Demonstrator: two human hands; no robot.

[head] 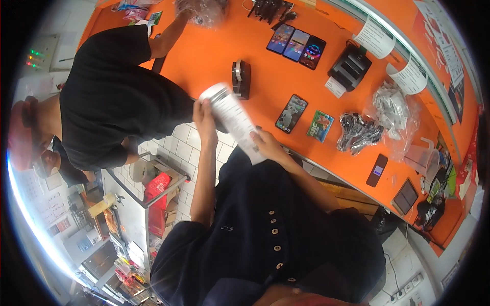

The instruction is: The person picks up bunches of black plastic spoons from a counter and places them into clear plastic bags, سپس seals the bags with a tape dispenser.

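A long printed paper slip is stretched between my two hands in front of my torso. My left hand grips its upper left end, and my right hand holds its lower right edge. Past the slip, a tape dispenser stands on the orange counter. To the right lie a smartphone with a lit screen and a small green packet. Three more lit smartphones lie side by side farther back, left of a black receipt printer with paper coming out.
At the left a person in a black shirt leans over the counter, one hand at a clear plastic bag. Bagged cables, a plastic jug, a dark phone and a tablet-like device occupy the right side. A metal-framed cart stands lower left.
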